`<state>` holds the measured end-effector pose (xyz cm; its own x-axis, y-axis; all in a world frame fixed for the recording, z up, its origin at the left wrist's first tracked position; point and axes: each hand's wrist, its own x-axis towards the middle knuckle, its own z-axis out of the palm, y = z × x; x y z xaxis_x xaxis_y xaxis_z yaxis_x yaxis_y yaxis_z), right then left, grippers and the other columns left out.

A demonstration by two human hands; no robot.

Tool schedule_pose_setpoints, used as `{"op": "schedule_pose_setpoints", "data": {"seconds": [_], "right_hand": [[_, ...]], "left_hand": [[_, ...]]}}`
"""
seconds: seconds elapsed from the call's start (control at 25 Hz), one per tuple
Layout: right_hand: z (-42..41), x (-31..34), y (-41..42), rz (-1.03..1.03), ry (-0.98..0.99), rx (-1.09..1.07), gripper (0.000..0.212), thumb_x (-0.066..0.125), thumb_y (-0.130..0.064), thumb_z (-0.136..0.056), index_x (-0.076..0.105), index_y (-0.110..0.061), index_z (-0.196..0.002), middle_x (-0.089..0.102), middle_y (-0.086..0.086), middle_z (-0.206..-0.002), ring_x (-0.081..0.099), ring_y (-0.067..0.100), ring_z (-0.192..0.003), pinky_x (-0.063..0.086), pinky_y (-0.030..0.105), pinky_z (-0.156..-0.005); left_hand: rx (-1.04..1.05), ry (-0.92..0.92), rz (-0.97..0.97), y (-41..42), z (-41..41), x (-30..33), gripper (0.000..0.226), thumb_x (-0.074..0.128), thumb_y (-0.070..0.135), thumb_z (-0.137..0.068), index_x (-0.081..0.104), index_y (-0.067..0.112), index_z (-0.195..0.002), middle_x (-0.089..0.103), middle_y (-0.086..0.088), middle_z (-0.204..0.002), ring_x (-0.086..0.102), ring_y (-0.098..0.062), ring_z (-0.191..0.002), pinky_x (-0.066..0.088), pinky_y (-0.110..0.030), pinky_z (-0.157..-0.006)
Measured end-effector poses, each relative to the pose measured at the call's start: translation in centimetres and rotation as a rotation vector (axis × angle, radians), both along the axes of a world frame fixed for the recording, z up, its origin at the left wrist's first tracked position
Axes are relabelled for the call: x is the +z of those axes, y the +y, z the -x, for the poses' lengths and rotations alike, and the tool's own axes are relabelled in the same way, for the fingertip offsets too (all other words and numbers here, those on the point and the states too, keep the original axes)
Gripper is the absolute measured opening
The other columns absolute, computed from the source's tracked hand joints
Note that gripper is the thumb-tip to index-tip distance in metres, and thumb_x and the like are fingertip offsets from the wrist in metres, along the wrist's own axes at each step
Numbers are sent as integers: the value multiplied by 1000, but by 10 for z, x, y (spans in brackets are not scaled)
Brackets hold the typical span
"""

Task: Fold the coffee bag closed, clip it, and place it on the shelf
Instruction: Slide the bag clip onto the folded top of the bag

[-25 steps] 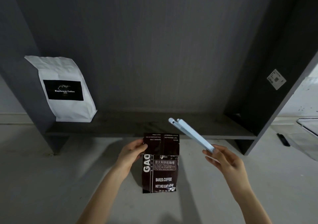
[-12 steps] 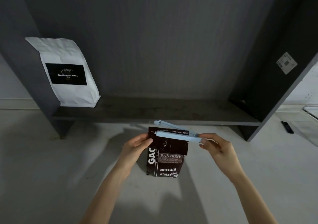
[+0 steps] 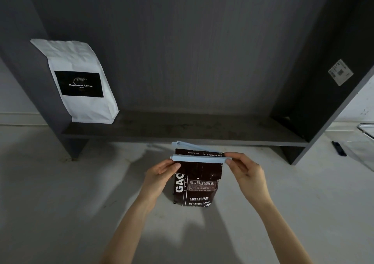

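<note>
clip (image 3: 199,158) level, left-right (arms seemingly apart) | coffee bag (image 3: 197,182) upright

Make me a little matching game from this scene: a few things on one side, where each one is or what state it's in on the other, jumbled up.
Things:
1. white coffee bag
2. dark coffee bag
3. pale blue clip
4. small black object

Places or states:
A. lying on the floor at far right
B. open, its arms straddling a folded top
C. standing on the shelf, left end
D. held upright by the left hand

Pairs: 1-C, 2-D, 3-B, 4-A
</note>
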<state>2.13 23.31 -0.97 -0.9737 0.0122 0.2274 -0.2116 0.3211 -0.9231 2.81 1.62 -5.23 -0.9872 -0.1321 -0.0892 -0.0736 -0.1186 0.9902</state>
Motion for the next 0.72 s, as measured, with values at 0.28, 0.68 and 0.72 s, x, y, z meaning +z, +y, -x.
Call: {"op": "schedule_pose_setpoints", "data": {"seconds": [0.28,0.68,0.72], "right_hand": [[-1,-11,-8,50,3,-26,23,58,-9,-84,63,-21,-103,65,-14,-90,62,-3,-84,46,1,-72],[-6,-11,-13,130,-31,22,31,58,-7,-83,60,-37,-90,67,-5,-94,63,13,-88,52,21,-79],[-6,-11,-14,159,-33,21,33,59,-6,-82,60,-39,-88,67,-5,-93,64,11,-87,51,14,-77]], "left_hand": [[36,-3,-44,3,-4,-6,11,65,16,-78,70,25,-82,74,16,-75,66,4,-76,48,-4,-63],[17,-14,-43,1,-6,-7,10,67,23,-75,70,29,-82,75,19,-78,67,3,-79,48,-5,-61],[24,-20,-43,2,-6,-7,10,67,23,-74,70,27,-83,75,17,-77,67,3,-78,48,-5,-61]]}}
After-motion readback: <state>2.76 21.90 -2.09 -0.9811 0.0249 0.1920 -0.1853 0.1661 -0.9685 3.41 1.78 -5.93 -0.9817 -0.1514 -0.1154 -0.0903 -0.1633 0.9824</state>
